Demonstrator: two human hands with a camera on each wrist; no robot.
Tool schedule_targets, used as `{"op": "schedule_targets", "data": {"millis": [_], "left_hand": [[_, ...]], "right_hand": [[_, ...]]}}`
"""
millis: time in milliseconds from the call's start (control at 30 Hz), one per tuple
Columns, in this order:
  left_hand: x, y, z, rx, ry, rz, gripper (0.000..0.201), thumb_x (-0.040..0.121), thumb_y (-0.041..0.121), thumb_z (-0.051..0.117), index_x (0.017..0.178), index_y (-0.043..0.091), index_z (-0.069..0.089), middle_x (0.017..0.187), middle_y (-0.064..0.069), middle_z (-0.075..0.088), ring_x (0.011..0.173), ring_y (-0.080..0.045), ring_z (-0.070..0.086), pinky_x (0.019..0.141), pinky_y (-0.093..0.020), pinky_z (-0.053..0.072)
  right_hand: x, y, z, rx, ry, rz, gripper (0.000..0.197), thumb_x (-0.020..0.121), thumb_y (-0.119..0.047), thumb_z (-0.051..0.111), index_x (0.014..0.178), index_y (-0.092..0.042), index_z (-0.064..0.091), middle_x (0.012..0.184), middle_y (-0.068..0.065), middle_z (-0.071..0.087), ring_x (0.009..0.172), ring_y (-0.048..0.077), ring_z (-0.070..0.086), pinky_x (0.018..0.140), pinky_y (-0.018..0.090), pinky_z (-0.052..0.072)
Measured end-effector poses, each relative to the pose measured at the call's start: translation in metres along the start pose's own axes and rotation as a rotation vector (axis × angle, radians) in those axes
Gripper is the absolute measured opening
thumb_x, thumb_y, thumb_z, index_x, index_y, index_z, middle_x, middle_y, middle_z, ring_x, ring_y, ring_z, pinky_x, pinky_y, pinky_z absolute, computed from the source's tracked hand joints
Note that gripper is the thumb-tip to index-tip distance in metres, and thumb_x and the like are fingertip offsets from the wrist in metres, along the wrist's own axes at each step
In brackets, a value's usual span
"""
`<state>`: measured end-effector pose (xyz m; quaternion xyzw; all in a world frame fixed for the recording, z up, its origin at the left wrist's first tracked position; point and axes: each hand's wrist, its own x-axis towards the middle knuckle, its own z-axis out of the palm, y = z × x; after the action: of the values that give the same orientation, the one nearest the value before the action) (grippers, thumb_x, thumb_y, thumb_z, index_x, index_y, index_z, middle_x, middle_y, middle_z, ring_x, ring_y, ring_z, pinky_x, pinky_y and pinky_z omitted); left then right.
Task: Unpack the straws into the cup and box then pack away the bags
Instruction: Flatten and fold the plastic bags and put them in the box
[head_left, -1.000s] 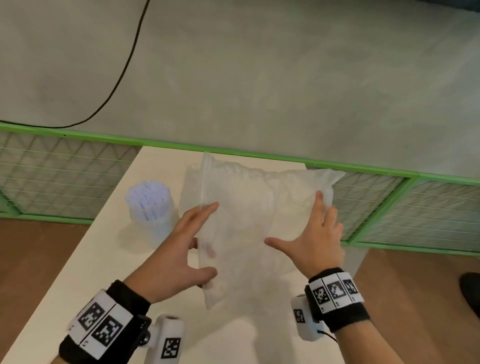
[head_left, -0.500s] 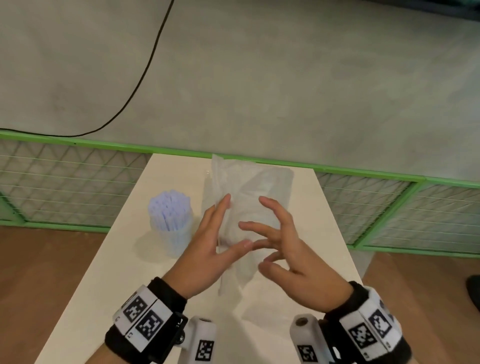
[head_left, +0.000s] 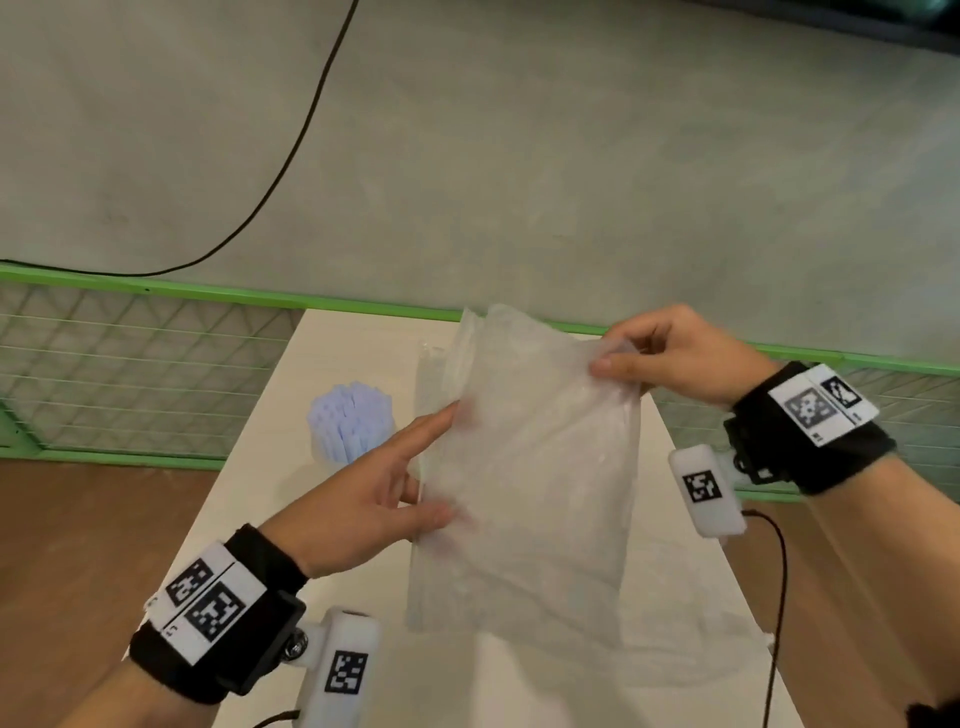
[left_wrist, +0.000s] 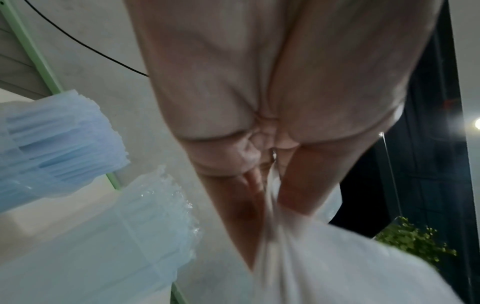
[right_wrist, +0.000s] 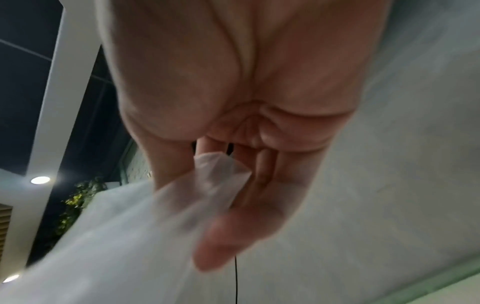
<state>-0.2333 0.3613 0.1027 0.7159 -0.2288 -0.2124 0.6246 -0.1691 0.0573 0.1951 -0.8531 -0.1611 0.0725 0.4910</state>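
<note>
A crumpled translucent plastic bag (head_left: 530, 467) hangs spread above the white table (head_left: 675, 649). My left hand (head_left: 436, 467) holds the bag's left edge between thumb and fingers; the left wrist view shows the film (left_wrist: 337, 267) squeezed between them. My right hand (head_left: 618, 358) pinches the bag's top right corner, and that corner (right_wrist: 218, 174) pokes out between thumb and fingers in the right wrist view. A clear cup packed with pale blue straws (head_left: 350, 426) stands on the table left of the bag, also in the left wrist view (left_wrist: 59, 139). No box is in sight.
More clear plastic (head_left: 434, 374) shows behind the held bag; in the left wrist view it is a bluish clear mass (left_wrist: 116, 246), box or bag I cannot tell. A green mesh fence (head_left: 130, 364) runs behind the narrow table. A black cable (head_left: 291, 156) crosses the grey floor.
The bag was pressed and folded under both hands near the table; now it is lifted and spread. My right hand has moved up and right to the top corner.
</note>
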Motion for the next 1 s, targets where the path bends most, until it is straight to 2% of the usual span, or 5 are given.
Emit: {"op": "schedule_targets", "data": {"millis": [233, 433, 633, 867, 1000], "left_hand": [[0.004, 0.006, -0.004, -0.18, 0.084, 0.075, 0.089, 0.09, -0.013, 0.057, 0.153, 0.038, 0.02, 0.146, 0.009, 0.05, 0.111, -0.037, 0.065, 0.098, -0.053, 0.051], [0.006, 0.008, -0.001, -0.457, 0.231, 0.062, 0.086, 0.074, 0.011, 0.08, 0.128, 0.061, 0.035, 0.123, -0.009, 0.067, 0.096, -0.034, 0.07, 0.067, -0.042, 0.058], [0.016, 0.013, 0.003, -0.314, 0.212, -0.069, 0.036, 0.097, 0.011, 0.053, 0.13, 0.023, 0.056, 0.094, -0.015, 0.075, 0.077, -0.027, 0.073, 0.061, -0.035, 0.06], [0.013, 0.015, 0.004, -0.404, 0.2, -0.031, 0.061, 0.102, -0.004, 0.034, 0.101, 0.042, 0.073, 0.085, -0.014, 0.071, 0.062, -0.021, 0.068, 0.052, -0.028, 0.057], [0.009, 0.024, 0.008, -0.549, 0.215, -0.031, 0.064, 0.097, -0.01, 0.032, 0.064, 0.021, 0.078, 0.071, 0.0, 0.072, 0.057, -0.012, 0.067, 0.044, -0.023, 0.053]], "right_hand": [[-0.009, 0.033, 0.035, 0.624, -0.04, 0.118, 0.088, 0.057, -0.046, 0.091, 0.132, -0.02, 0.053, 0.113, 0.004, 0.07, 0.087, 0.019, 0.07, 0.068, 0.034, 0.06], [-0.025, 0.051, 0.061, 0.533, -0.025, 0.147, 0.059, 0.067, -0.047, 0.085, 0.116, -0.017, 0.072, 0.113, 0.018, 0.071, 0.103, 0.045, 0.059, 0.073, 0.036, 0.06], [-0.033, 0.047, 0.056, 0.505, 0.008, 0.055, 0.045, 0.072, -0.038, 0.082, 0.11, -0.015, 0.074, 0.108, 0.017, 0.073, 0.094, 0.028, 0.071, 0.076, 0.034, 0.061], [-0.05, 0.041, 0.05, 0.624, 0.017, -0.086, 0.036, 0.05, -0.044, 0.092, 0.077, -0.022, 0.081, 0.081, -0.001, 0.077, 0.073, 0.01, 0.072, 0.062, 0.023, 0.058], [-0.052, 0.037, 0.044, 0.646, 0.06, -0.086, 0.026, 0.07, 0.003, 0.065, 0.058, -0.015, 0.078, 0.068, 0.002, 0.074, 0.06, 0.011, 0.07, 0.057, 0.02, 0.055]]}}
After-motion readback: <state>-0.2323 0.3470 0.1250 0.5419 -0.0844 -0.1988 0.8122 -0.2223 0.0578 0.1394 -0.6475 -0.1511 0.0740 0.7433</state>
